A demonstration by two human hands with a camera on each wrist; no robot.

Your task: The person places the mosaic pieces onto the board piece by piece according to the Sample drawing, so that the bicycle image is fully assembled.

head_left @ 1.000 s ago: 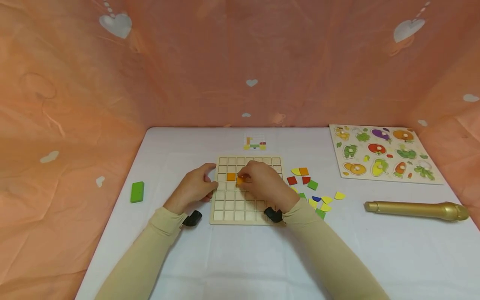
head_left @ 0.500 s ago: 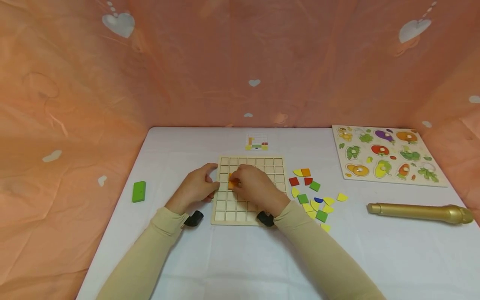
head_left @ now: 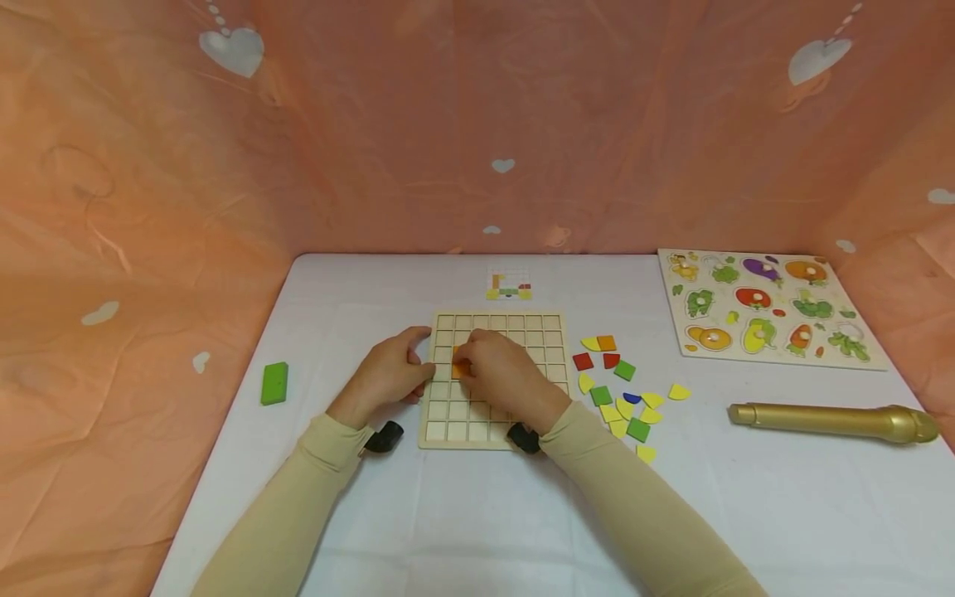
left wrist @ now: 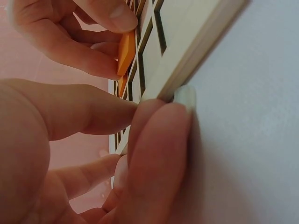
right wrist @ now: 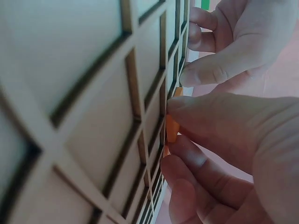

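Note:
A light wooden grid board (head_left: 478,431) lies on the table. My left hand (head_left: 388,365) holds its left edge, with thumb and fingertips at the rim in the left wrist view. Over the board's left part, my right hand (head_left: 506,369) pinches an orange square tile (left wrist: 125,53) between thumb and fingers. That tile is tilted at a grid cell near the left side. Right beyond it sits another orange tile (left wrist: 122,87), mostly covered by my fingers. A small printed pattern card (head_left: 509,283) lies behind the board.
Loose green, yellow, red, blue and orange pieces (head_left: 600,395) are scattered right of the board. Farther right are a vegetable knob puzzle (head_left: 783,319) and a gold microphone-like stick (head_left: 831,420). A green block (head_left: 273,383) lies at the left.
My right hand has shifted left and slightly down with the orange tile, bringing it to the cell just below the other orange tile. The left hand stays at the board's edge.

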